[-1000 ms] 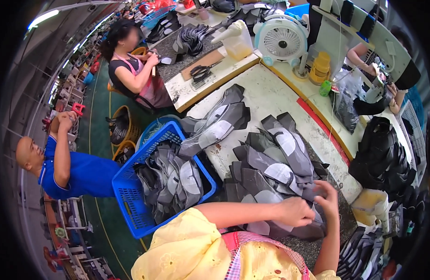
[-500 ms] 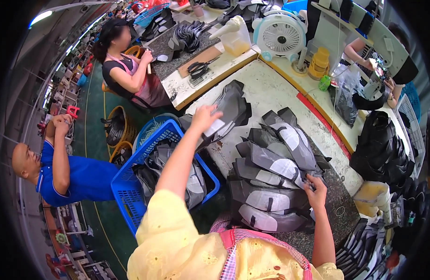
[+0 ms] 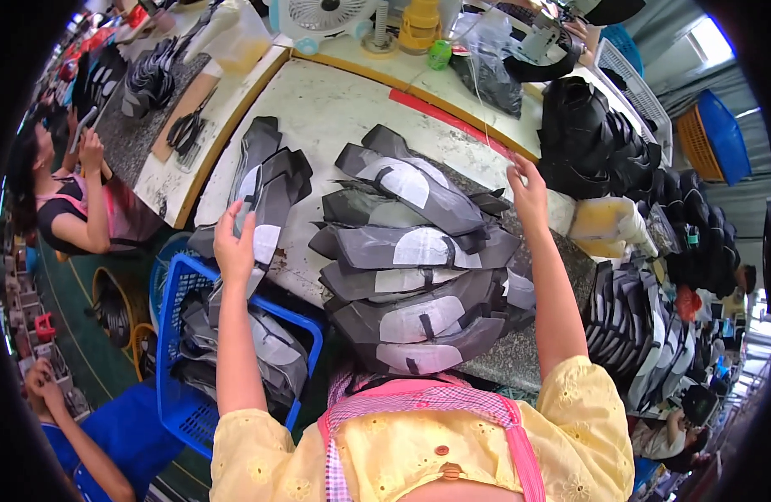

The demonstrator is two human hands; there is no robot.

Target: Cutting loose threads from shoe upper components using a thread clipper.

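Note:
My left hand (image 3: 233, 249) lies over a small pile of grey fabric pieces that look like shoe uppers (image 3: 272, 188), at the left of the white worktop. Its fingers are apart near the top piece; whether they touch it, I cannot tell. My right hand (image 3: 530, 197) hovers beyond the right side of a larger overlapping pile, fingers apart, nothing in it. That larger pile of grey shoe-upper pieces (image 3: 419, 322) lies in front of my body. Its pieces carry pale grey patches, several with short black strips across them.
A blue plastic basket (image 3: 169, 368) with more grey pieces stands by my left arm. Scissors (image 3: 184, 134) lie on the adjoining table. Black pieces (image 3: 582, 138), a yellowed plastic container (image 3: 603, 226) and a fan (image 3: 322, 17) edge the worktop. People sit or stand at left and far right.
My view has swung rightward. My right hand has let go of the large pile's right edge and risen away from it. The left hand stays by the small pile, its fingers now pointing away from me.

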